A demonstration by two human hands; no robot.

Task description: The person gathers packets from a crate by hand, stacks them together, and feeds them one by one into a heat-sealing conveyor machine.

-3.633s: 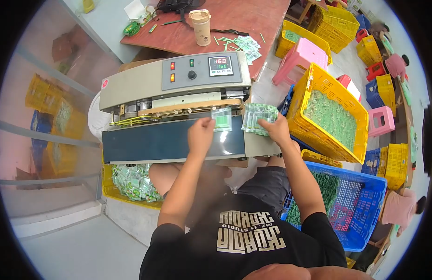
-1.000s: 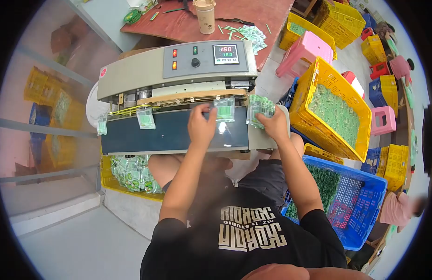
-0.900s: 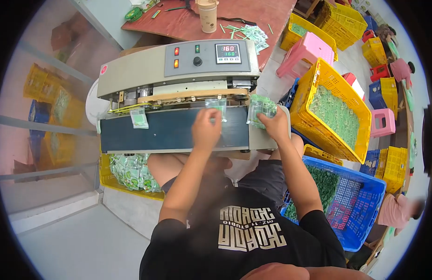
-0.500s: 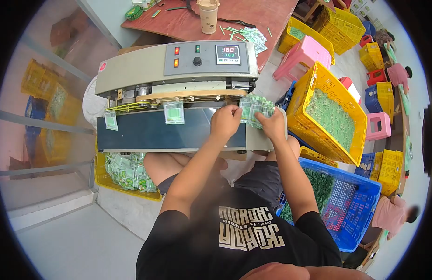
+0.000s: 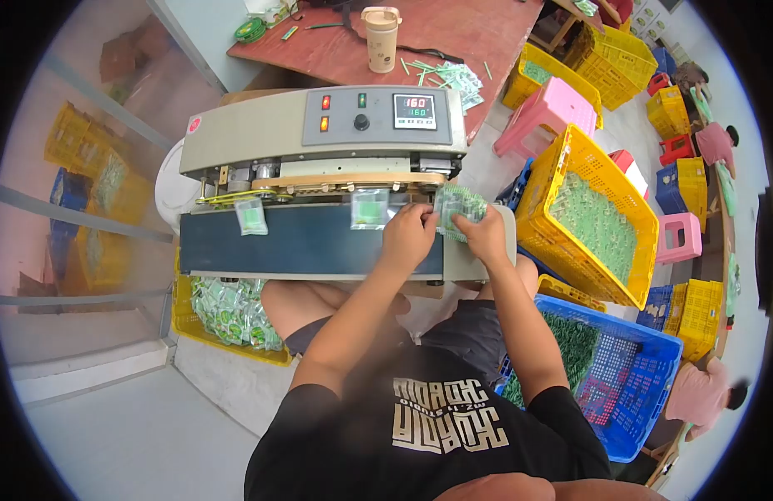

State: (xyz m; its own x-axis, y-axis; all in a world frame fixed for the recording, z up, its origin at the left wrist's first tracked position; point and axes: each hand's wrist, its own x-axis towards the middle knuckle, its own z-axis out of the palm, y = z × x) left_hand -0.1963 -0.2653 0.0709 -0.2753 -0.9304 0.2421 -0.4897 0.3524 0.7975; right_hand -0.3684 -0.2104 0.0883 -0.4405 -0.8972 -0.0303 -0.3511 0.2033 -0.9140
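My right hand (image 5: 483,232) grips a fanned stack of small clear-and-green packets (image 5: 458,205), thumb pressed on top, at the right end of the band sealer (image 5: 236,146). My left hand (image 5: 410,234) is closed in a pinch at the left edge of that stack; what lies between its fingertips is too small to make out. Just left of it, a flat packet with a green centre (image 5: 370,209) hangs from the sealer's band. Another packet (image 5: 251,217), slightly tilted, hangs further left. Both lie over the dark conveyor belt (image 5: 303,246).
A yellow crate of packets (image 5: 186,321) is under the sealer's left end. To my right are a yellow crate (image 5: 533,213) with green-white pieces and a blue crate (image 5: 654,376). Behind the sealer, a red table (image 5: 320,63) bears a cup (image 5: 381,42). Pink stools and other people are further right.
A packet now hangs just left of my left hand, and none hangs at the sealer's far left end. Both hands stay near the right end. The view has shifted slightly.
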